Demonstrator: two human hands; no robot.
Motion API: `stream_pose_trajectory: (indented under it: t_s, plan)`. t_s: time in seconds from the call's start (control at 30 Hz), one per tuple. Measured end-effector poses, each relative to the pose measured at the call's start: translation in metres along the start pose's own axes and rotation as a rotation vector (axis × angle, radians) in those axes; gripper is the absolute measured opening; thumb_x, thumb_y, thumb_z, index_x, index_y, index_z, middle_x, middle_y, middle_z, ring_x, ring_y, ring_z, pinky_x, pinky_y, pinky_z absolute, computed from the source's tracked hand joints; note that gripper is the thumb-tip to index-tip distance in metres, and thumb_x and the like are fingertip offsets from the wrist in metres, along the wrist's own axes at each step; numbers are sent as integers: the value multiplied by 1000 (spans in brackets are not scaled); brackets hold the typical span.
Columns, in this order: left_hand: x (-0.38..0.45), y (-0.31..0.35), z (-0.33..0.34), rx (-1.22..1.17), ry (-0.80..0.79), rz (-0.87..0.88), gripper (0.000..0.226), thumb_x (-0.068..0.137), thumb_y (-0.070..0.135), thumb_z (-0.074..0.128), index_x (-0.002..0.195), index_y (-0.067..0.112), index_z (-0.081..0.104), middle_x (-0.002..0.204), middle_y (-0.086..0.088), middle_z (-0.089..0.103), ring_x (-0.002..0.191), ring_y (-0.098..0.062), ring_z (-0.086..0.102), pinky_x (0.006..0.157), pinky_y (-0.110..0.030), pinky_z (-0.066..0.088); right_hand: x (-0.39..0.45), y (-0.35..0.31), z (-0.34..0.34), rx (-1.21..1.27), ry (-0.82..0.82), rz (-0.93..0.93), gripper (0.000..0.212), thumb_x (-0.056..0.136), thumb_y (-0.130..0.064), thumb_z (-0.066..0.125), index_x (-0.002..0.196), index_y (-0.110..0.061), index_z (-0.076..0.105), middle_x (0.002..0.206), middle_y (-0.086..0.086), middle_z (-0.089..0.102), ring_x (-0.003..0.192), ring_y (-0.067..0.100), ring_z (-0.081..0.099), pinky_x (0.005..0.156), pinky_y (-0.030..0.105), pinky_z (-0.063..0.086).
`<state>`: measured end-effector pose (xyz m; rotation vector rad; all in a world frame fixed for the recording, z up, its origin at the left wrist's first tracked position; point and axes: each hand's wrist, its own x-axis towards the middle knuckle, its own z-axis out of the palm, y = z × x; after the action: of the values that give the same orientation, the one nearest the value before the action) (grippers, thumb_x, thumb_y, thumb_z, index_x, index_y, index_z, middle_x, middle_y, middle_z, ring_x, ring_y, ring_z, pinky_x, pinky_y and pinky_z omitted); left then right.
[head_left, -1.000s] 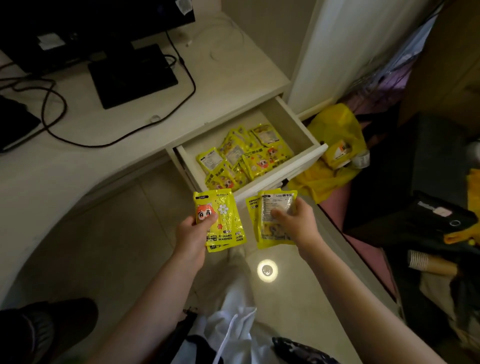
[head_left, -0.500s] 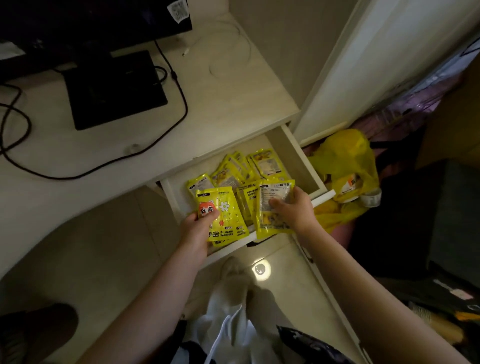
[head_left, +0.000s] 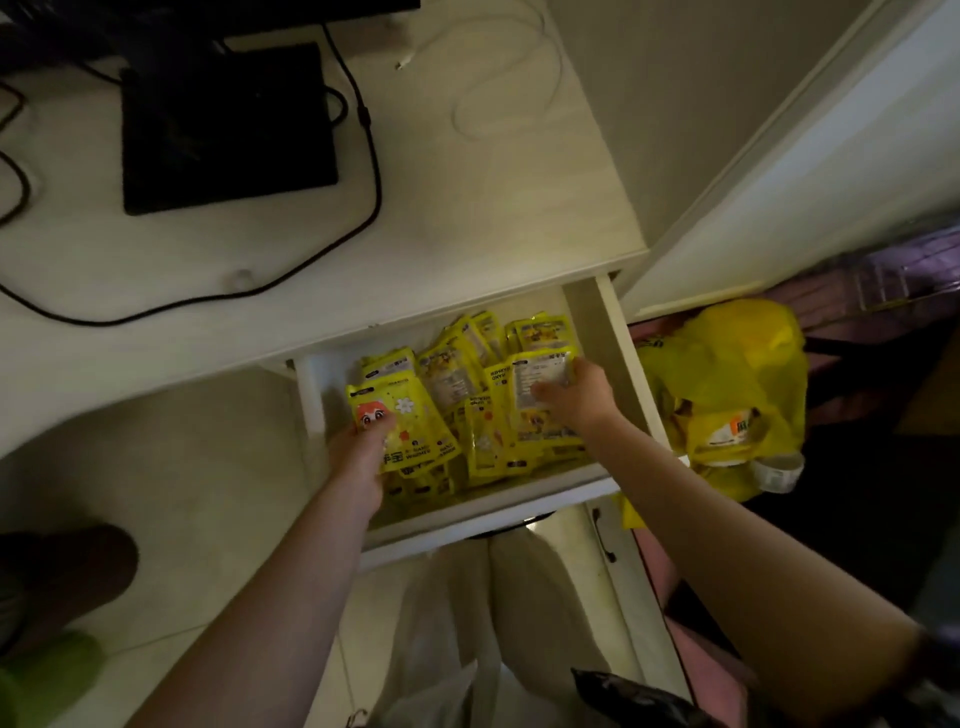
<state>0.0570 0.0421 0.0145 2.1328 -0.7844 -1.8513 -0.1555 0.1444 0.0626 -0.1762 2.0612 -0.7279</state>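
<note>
Left hand (head_left: 363, 457): reaches in over the front left corner of the drawer; thumb lies on the printed face of a cartoon-face hand-warmer packet (head_left: 410, 415), fingers hidden beneath it; the packet is pinched at its lower left corner.
Right hand (head_left: 576, 395): over the right half of the drawer; fingers curled on a label-side packet (head_left: 535, 384), gripping it near its upper right edge.
Hands: apart, one on each packet; the two packets do not touch.
Held packets: both yellow, both low over the pile inside the drawer; whether they rest on it I cannot tell.
Drawer (head_left: 498, 514): white, pulled open from under the desk; loose packets (head_left: 457, 364) of the same yellow kind lie overlapped across its floor.
Desk (head_left: 467, 208): pale top; a square monitor base (head_left: 223, 124) stands on it, a black cable (head_left: 363, 156) looped round that, a white cable (head_left: 509, 88) coiled near the back.
Right of drawer: a yellow plastic bag (head_left: 727, 374) on the floor, just beside the drawer's side.
</note>
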Motion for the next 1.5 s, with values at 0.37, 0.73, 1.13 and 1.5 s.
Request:
stream_pose_trajectory:
  t_s: [0.37,0.73,1.13,1.5]
  plan:
    - [53,22,14,124,58,118,10,79,23,75,78,20,66,94,-13,71,96,-34,67,92,-55,50,73,-19,30,-159,13,-48,43,85,-16,66,123,-5,50,110,13,62,89,22,61,82,38,56]
    - [66,27,8,289,84,132,13,80,-2,61,92,2,66,89,-15,64,76,-25,61,79,-42,55,91,2,20,-295,21,-26,40,87,-7,59,126,-8,53,120,14,63,106,31,62,71,26,46]
    - [7,20,7,361,60,219,8,78,12,63,79,20,64,85,-6,65,93,-31,64,90,-48,53,48,0,-11,-395,-2,-79,35,87,-12,52,120,-2,57,101,14,64,73,22,56,51,23,38]
    - [-88,-25,-27,381,129,440,28,89,10,59,118,11,58,104,0,61,93,-16,60,80,-27,46,-40,12,3,-578,-175,-399,33,95,-14,45,128,-11,48,98,3,58,79,17,59,61,26,47]
